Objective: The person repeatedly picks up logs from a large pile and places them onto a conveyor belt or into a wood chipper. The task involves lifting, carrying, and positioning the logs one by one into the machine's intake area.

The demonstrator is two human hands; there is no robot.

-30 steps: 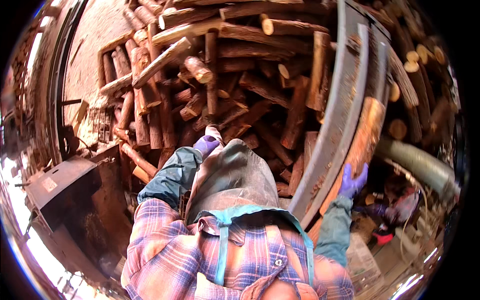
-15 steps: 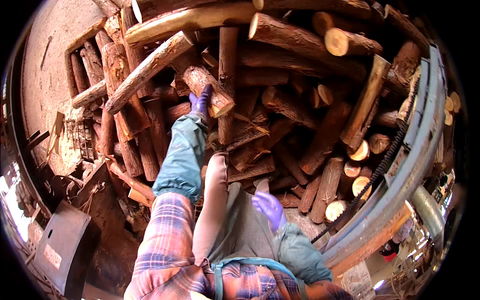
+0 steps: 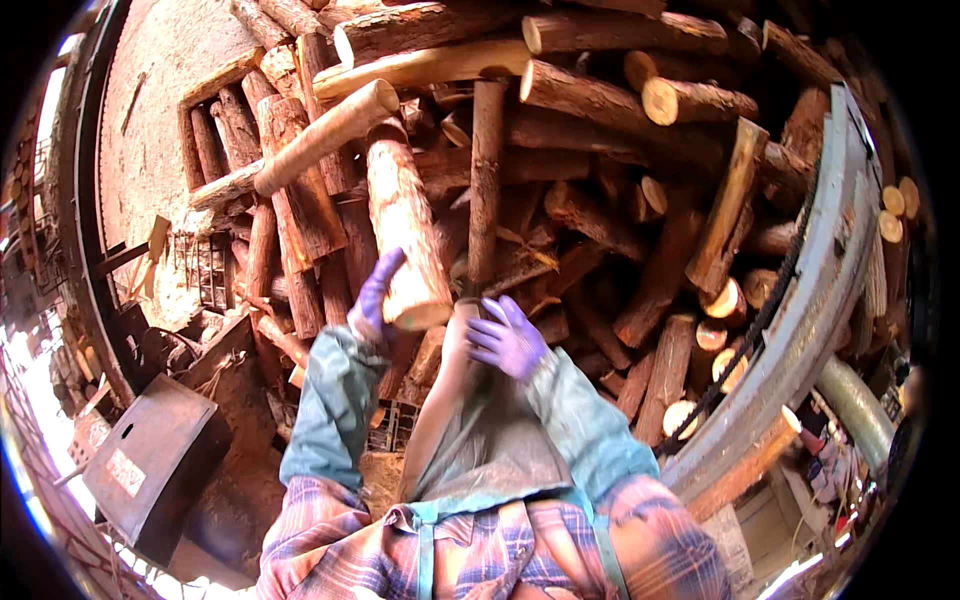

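Observation:
A barky log (image 3: pixel 407 215) slopes toward me, its pale sawn end closest to my body. Along the left side of that end lies my left hand (image 3: pixel 376 295), in a purple glove, its fingers stretched out against the bark. My right hand (image 3: pixel 510 337), gloved in purple too, is held just right of the log's near end. Its fingers are spread, it is apart from the log, and nothing is in it. Between the hands is my trouser leg (image 3: pixel 447 365), below a slim upright log (image 3: pixel 487 180).
A heap of logs (image 3: pixel 640 240) spreads ahead and to the right. Another log (image 3: pixel 325 137) lies slanted across the pile at left. A curved grey metal rail (image 3: pixel 800 330) bounds the right side. At lower left stands a dark metal box (image 3: pixel 150 455).
The log has swung round and come nearer to me, its sawn end lower. My left hand has drawn back toward my body; my right hand has risen toward the log. The view has shifted slightly.

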